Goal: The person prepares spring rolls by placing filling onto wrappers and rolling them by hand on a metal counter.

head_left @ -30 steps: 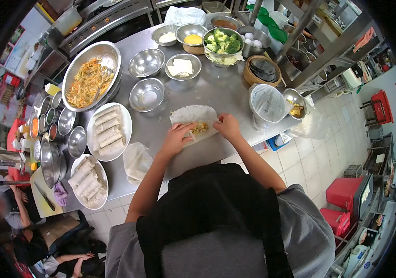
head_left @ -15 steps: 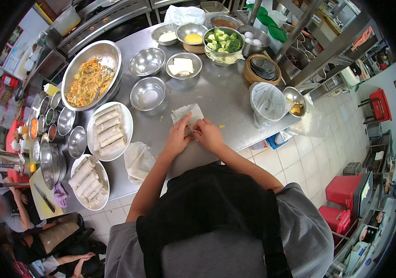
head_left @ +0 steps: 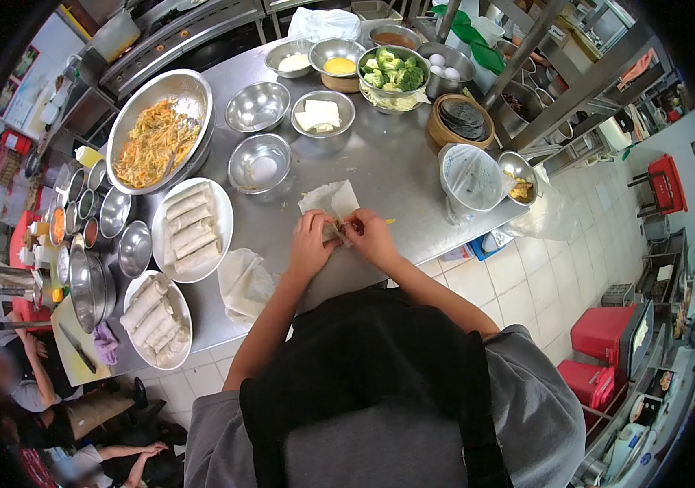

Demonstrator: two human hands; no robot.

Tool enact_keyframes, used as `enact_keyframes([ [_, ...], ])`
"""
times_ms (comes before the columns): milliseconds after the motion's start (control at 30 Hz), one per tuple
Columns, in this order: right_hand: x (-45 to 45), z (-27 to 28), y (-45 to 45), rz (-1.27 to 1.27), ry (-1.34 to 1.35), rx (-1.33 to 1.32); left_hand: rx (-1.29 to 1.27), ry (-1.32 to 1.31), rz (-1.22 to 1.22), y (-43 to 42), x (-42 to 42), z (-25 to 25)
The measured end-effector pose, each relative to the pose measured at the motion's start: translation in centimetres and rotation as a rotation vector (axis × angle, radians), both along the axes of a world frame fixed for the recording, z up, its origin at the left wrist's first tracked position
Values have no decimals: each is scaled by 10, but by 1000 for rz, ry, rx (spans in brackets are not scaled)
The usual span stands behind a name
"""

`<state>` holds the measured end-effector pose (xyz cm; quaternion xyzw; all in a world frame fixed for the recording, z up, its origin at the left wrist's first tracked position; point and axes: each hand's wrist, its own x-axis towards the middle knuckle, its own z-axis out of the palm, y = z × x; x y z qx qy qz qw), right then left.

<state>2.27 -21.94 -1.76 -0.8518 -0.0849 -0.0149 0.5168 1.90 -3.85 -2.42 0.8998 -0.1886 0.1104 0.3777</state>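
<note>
A pale spring roll wrapper (head_left: 333,196) lies on the steel table in front of me, its far part flat and its near part bunched with some filling showing. My left hand (head_left: 311,244) has its fingers curled on the wrapper's left side. At the right side my right hand (head_left: 372,237) pinches the wrapper's edge. Fingers hide much of the fold. Left of my hands, rolled spring rolls (head_left: 193,230) lie on an oval white plate (head_left: 226,213), and more rolls (head_left: 152,317) fill a second plate (head_left: 188,337). A stack of loose wrappers (head_left: 244,285) rests beside my left forearm.
A large bowl (head_left: 206,106) of shredded filling (head_left: 150,150) stands at the left. Steel bowls, broccoli (head_left: 394,71) and eggs (head_left: 437,62) line the back. A bag-lined tub (head_left: 471,183) is at the right. A knife (head_left: 77,348) lies on a board; people sit lower left.
My left hand has drawn back slightly towards me, uncovering more of the wrapper's far part. Both hands' fingers have shifted on the near fold.
</note>
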Motion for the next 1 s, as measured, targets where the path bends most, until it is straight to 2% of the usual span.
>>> enact_keyframes([
  [67, 0, 11, 0, 2, 15, 47, -4, 31, -11, 0, 1, -5],
  [267, -3, -10, 4, 144, -159, -49, -79, 106, -29, 3, 5, -17],
  [367, -6, -6, 3, 180, -101, -98, -304, 248, -52, 7, 2, -12],
  [467, -7, -3, 1, 223, -112, -129, -222, 184, -50, 7, -3, 15],
  [667, -1, -10, -4, 262, -115, -185, -183, 194, 78, -1, -1, -4],
  [767, 16, 2, -17, 247, -248, -251, -161, 163, 68, -3, -4, -1],
  [867, 31, 9, -27, 349, -273, -269, -161, 119, 55, -5, -6, 0],
  [967, 36, 4, -30, 414, -206, -315, -212, 201, 62, -7, -7, 3],
  [1000, 37, 2, -29, 419, -203, -331, -139, 131, 56, -6, -7, 3],
])
